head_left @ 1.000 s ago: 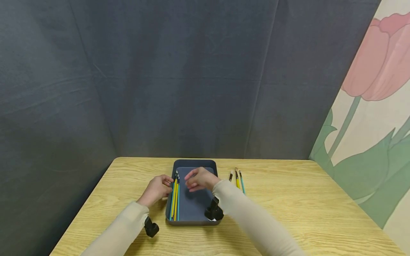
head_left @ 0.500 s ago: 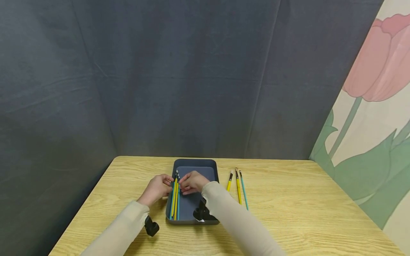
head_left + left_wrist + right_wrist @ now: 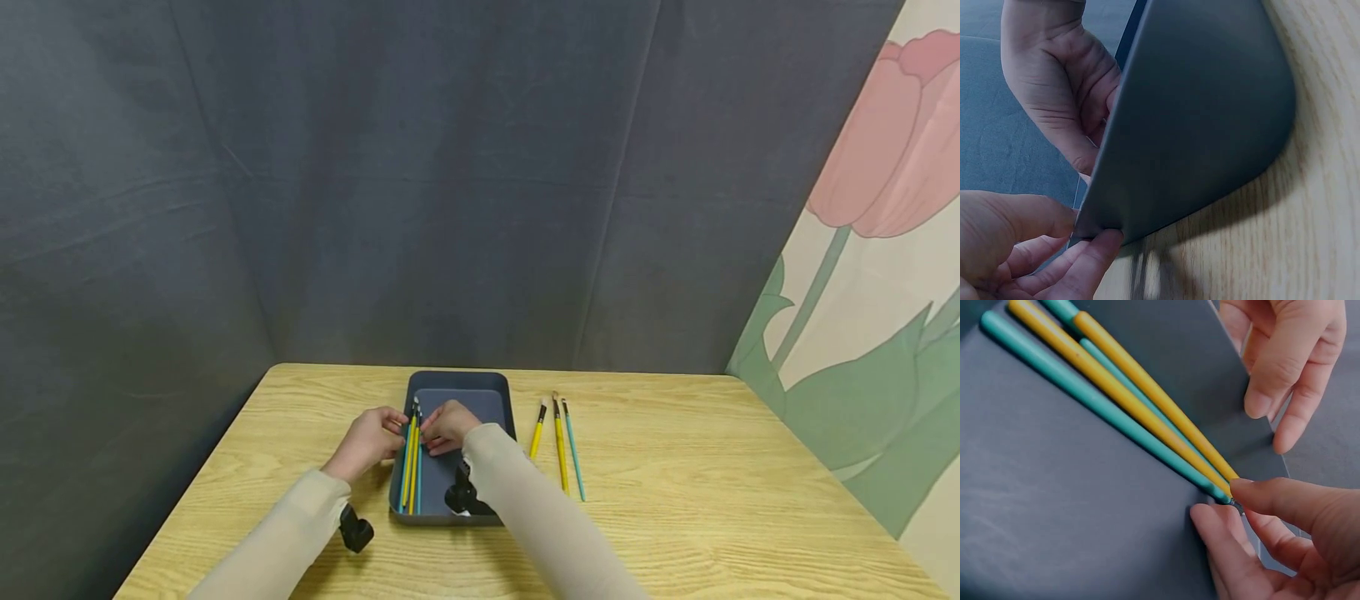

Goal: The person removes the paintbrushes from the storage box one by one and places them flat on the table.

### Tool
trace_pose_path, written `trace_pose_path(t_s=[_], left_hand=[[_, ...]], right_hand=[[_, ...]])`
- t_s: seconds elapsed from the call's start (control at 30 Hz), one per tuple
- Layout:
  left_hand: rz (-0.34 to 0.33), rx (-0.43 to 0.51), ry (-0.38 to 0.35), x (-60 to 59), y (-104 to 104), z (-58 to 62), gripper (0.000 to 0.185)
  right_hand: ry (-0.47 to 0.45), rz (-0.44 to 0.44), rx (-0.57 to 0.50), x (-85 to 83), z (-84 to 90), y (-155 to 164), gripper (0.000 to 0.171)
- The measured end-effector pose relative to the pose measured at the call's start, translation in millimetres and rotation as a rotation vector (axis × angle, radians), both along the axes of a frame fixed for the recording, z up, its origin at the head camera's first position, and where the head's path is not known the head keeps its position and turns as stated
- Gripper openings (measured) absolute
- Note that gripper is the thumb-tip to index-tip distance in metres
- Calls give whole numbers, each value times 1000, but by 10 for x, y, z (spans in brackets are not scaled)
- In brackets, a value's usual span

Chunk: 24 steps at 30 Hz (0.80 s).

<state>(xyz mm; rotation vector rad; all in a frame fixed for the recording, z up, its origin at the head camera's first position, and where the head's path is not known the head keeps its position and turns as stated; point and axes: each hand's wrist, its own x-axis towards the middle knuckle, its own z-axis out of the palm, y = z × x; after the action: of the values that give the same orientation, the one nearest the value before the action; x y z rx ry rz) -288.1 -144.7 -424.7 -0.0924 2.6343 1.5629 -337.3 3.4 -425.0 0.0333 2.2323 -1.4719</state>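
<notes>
A dark grey tray (image 3: 480, 404) lies on the table with several yellow and teal paintbrushes (image 3: 411, 479) lengthwise along its left side, bristles toward the far end. My left hand (image 3: 369, 442) holds the tray's left wall; the left wrist view has its thumb at the rim and its fingers (image 3: 1100, 250) against the outer side. Inside the tray, my right hand (image 3: 450, 425) pinches the paintbrushes near their ferrules. Close up in the right wrist view, the right thumb (image 3: 1266, 494) overlaps a yellow handle (image 3: 1160, 403), and the bristles are hidden.
Right of the tray, two yellow paintbrushes (image 3: 561, 454) and a thin teal one (image 3: 575, 458) lie on the wooden table (image 3: 675, 483). A dark cloth (image 3: 450, 183) hangs behind the table, and a tulip-patterned panel (image 3: 862, 333) stands at the right.
My right hand has moved left across the tray to the paintbrushes, and its sleeve now uncovers more of the loose ones on the table. My left hand keeps its place at the rim.
</notes>
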Motion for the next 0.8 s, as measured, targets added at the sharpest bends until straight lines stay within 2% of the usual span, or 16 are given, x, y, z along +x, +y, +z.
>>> trace_pose_path(t_s=[0.27,0.8], left_hand=[[-6,-2,0,-10,0,4,36],[-11,-19,-7,2,0,29,36]], right_hand=[[14,-12,36,-13,-29,-54,12],[48,-10,80,52,30,-118,22]])
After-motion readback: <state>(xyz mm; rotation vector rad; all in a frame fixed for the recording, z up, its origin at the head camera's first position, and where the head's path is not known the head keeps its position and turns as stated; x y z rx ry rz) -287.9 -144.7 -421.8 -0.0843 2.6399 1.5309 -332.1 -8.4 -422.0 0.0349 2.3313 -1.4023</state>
